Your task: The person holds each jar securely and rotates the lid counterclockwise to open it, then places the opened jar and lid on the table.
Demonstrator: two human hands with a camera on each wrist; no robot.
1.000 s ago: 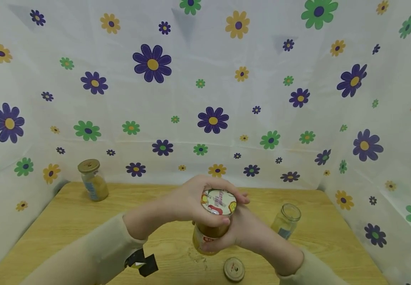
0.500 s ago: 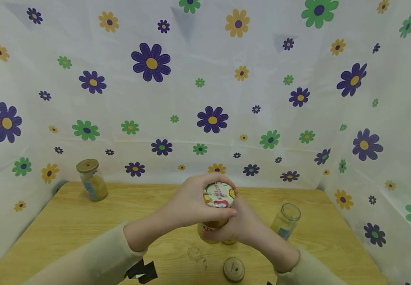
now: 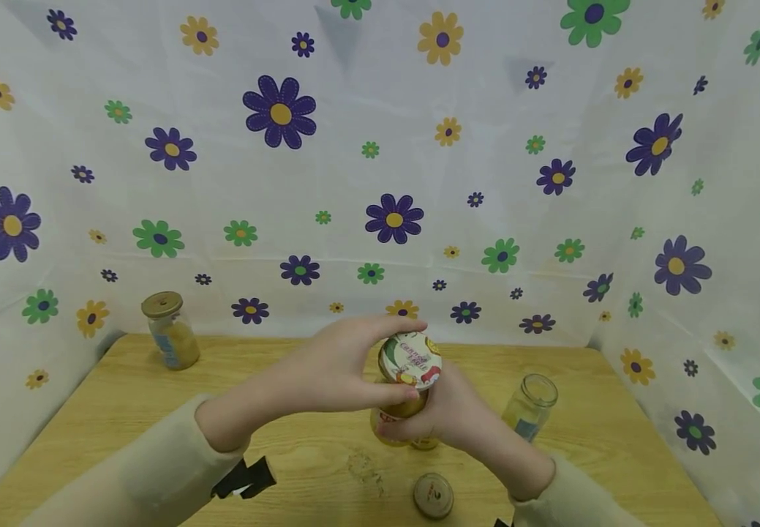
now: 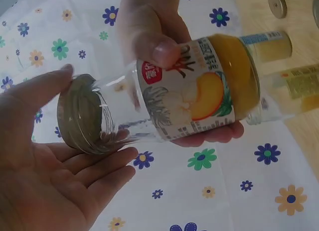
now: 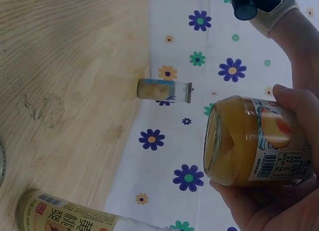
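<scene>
In the head view, my right hand (image 3: 448, 417) grips the body of a glass jar of canned fruit (image 3: 389, 432), held tilted above the table. The left wrist view shows its peach-picture label (image 4: 187, 86) and yellow fruit at the bottom end. A lid (image 3: 411, 359) printed with fruit sits on the jar's mouth. Around this lid is my left hand (image 3: 336, 369), thumb on the near side and fingers on the far side. In the left wrist view its fingers extend loosely beside the lid, palm uncovered. The right palm is hidden behind the jar.
A lidded jar (image 3: 172, 333) of yellow contents stands at the table's back left. An uncapped glass jar (image 3: 532, 406) is at the right. A loose lid (image 3: 433, 496) lies near the front. A yellow-labelled jar (image 5: 65, 213) stands behind the right hand.
Both hands and the jar have risen slightly off the table. The lid has turned between frames, and my left hand's fingers have spread from a closer wrap around it.
</scene>
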